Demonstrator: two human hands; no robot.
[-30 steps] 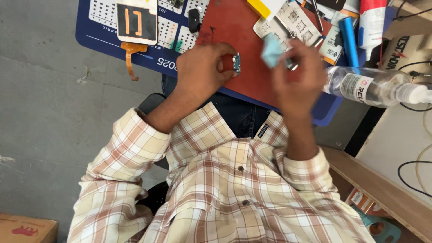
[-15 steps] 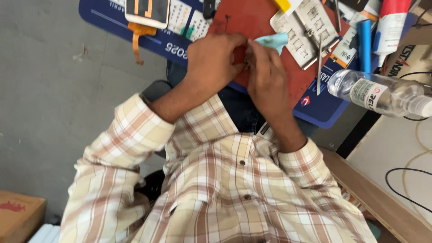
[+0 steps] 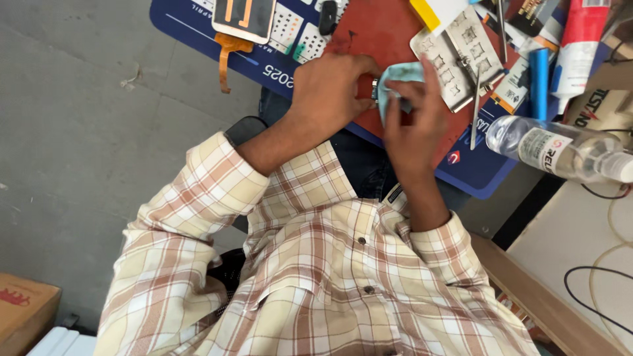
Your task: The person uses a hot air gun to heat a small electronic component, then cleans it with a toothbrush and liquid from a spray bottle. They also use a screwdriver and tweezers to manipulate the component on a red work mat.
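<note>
The left hand pinches a small metal part over the red mat near the bench's front edge. The right hand holds a blue cloth against it. Best to rub gently and grip tight.

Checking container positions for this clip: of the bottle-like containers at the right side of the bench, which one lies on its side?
The clear plastic bottle lies on its side at the bench's right edge. The red-and-white tube sits farther up, beside the blue pen.
</note>
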